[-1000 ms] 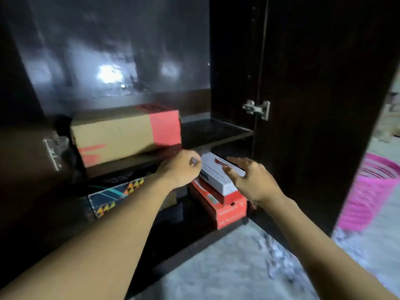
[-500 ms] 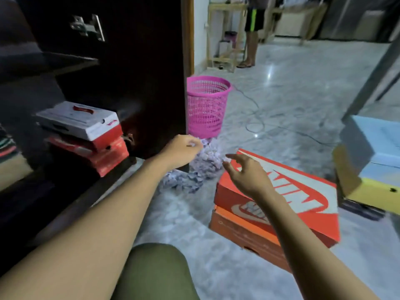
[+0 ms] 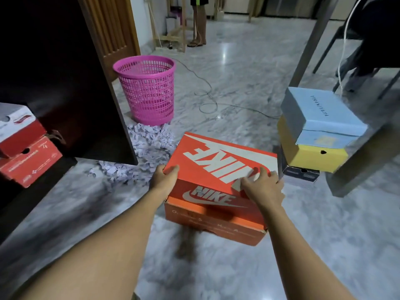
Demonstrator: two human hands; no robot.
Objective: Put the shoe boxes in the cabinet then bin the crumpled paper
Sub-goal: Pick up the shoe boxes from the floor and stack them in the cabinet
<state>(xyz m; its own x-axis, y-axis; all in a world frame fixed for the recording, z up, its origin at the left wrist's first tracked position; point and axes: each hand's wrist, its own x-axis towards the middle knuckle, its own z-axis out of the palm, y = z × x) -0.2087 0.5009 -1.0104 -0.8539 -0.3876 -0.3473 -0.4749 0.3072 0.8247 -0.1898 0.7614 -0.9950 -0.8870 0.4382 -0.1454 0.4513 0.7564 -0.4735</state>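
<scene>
An orange Nike shoe box (image 3: 218,167) lies on top of a second orange box (image 3: 214,224) on the marble floor. My left hand (image 3: 165,176) grips the top box's near left corner. My right hand (image 3: 260,187) grips its near right corner, fingers curled over the lid. A pale blue box (image 3: 320,111) sits on a yellow box (image 3: 313,154) at the right, with a dark box (image 3: 300,174) under them. Red and white boxes (image 3: 23,144) are stacked inside the dark cabinet (image 3: 65,83) at the left. Crumpled paper (image 3: 149,137) lies on the floor in front of the pink bin (image 3: 149,89).
The open cabinet door (image 3: 93,94) stands between the cabinet and the bin. A cable (image 3: 207,100) snakes over the floor behind. A table leg (image 3: 311,40) and chair stand at the right. A person's legs (image 3: 199,24) are far back.
My view has swung from the cabinet shelves to the floor. Both hands left the white box in the cabinet and now hold the top orange Nike box.
</scene>
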